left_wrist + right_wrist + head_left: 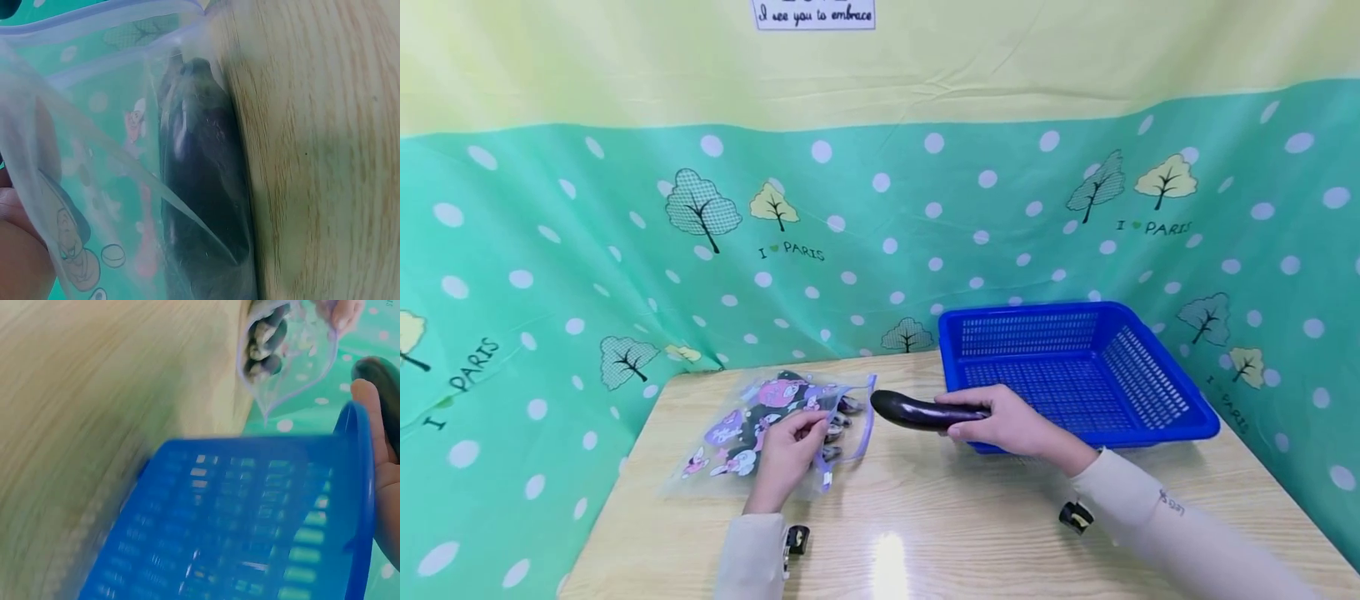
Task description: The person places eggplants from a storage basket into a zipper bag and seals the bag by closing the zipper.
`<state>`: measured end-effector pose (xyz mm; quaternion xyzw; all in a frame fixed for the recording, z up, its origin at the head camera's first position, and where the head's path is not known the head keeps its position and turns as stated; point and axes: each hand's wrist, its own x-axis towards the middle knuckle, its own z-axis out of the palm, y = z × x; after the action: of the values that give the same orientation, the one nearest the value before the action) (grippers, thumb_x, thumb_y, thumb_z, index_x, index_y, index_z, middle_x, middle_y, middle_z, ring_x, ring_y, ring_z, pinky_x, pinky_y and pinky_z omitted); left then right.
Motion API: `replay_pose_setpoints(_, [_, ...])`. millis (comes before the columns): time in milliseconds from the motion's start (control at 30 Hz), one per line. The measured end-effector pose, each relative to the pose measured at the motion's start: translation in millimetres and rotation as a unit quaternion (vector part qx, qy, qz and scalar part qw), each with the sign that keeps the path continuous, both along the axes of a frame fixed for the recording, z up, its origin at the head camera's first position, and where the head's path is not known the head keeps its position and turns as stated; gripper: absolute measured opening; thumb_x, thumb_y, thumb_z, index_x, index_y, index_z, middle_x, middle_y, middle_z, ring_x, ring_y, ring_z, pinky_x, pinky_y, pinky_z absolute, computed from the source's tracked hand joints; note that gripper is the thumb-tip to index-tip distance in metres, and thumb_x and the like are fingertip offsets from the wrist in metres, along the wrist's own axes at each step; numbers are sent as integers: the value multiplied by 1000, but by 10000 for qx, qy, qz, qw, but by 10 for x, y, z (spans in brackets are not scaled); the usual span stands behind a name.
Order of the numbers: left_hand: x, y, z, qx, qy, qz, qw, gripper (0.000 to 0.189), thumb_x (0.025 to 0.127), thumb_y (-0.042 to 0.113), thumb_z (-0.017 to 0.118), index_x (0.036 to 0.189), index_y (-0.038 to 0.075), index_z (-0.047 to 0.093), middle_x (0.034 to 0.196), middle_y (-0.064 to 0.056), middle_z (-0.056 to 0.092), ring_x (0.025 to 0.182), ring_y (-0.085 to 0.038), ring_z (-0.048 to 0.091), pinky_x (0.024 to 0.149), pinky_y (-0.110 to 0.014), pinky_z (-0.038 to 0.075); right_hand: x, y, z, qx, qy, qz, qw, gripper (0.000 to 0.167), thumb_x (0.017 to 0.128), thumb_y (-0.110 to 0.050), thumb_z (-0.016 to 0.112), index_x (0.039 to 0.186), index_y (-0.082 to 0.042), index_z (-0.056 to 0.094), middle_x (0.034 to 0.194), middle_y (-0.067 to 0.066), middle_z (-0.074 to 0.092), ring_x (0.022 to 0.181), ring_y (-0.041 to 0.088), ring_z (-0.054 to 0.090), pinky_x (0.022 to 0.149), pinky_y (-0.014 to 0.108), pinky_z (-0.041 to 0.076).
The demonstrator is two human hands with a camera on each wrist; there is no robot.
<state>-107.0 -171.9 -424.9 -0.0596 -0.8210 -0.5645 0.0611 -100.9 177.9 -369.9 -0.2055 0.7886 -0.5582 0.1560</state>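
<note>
My right hand (1011, 423) grips one end of a dark purple eggplant (917, 411), holding it level above the table, between the bag and the basket. A clear zip bag (730, 442) with cartoon prints and a purple edge lies on the left, its mouth held apart and facing right. At the upper edge of that mouth, my left hand (790, 454) pinches the plastic film. Several eggplants (203, 162) lie inside the bag; their stem ends show at the opening in the right wrist view. The blue basket (951, 367) stands beside my right hand, with no eggplants visible in it.
Both items stand on a light wood table (925, 525). A green and yellow printed curtain (865, 200) hangs right behind the table and along both sides. Black straps (1077, 517) sit at the wrists.
</note>
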Motion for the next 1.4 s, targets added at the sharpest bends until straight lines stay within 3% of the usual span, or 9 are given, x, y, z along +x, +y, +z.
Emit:
replay_pose_setpoints(100, [-3,-2,-6,-33,20,17,10000,16,94,12,71,108,8,78,90,-4,68,71,-16,56,59,-25,48,58,-102,-24,-255,-206,-25,9995,53,90,-12,77,137,5,58,99,16,73,80,36,71,69,40,60])
replay_pose_setpoints(200, [-5,-7,-9,-51,37,35,10000,15,94,12,72,107,8,78,92,-3,69,71,-17,57,59,-25,48,122,-225,-39,-255,-258,12,9993,52,90,-11,77,135,7,59,105,21,69,78,36,71,68,44,60])
replay_pose_setpoints(367, [-12,-17,-11,13,43,-43,10000,15,94,12,72,107,9,78,93,-3,69,70,-17,57,58,-25,48,206,-452,-85,-29,-184,-95,9998,51,90,-14,77,133,5,61,107,22,65,74,26,69,62,42,60])
replay_pose_setpoints(600, [-6,-30,8,219,78,-91,9997,14,94,13,73,106,9,79,94,-6,69,64,-16,53,54,-24,44,216,-809,-259,-365,-493,-139,9980,50,89,-13,77,132,8,61,106,22,66,74,36,72,65,44,60])
replay_pose_setpoints(700, [-5,-11,7,208,190,-119,9995,13,94,11,73,106,9,79,97,-5,70,69,-15,55,58,-23,46,180,-928,-352,-416,-574,-127,9974,48,88,-13,78,130,6,64,103,20,67,76,38,71,66,43,61])
replay_pose_setpoints(867, [1,37,26,-144,484,-215,9985,13,92,7,73,105,6,78,95,-1,69,78,-17,57,65,-24,47,54,-1096,-504,-458,-725,-30,9963,46,86,-11,79,128,4,67,97,15,71,76,26,70,68,43,61])
replay_pose_setpoints(1033, [15,64,69,-485,578,-198,9970,14,91,5,72,105,5,78,89,2,65,75,-16,56,64,-25,48,-115,-1277,-654,-598,-866,344,9938,45,86,-7,79,129,2,66,105,16,72,77,29,71,70,45,60])
replay_pose_setpoints(1267, [17,96,61,-778,592,-243,9949,12,92,8,72,103,6,78,86,6,63,74,-13,56,64,-26,48,-252,-1553,-717,286,379,1199,9916,39,87,-12,76,125,-7,71,106,0,74,79,6,64,71,25,55])
replay_pose_setpoints(1400, [21,89,66,-737,653,-225,9949,13,92,7,71,102,7,78,85,6,62,72,-13,55,63,-26,49,-283,-1642,-760,-191,-247,1400,9897,37,88,-4,63,125,0,69,85,10,72,65,13,64,60,33,57])
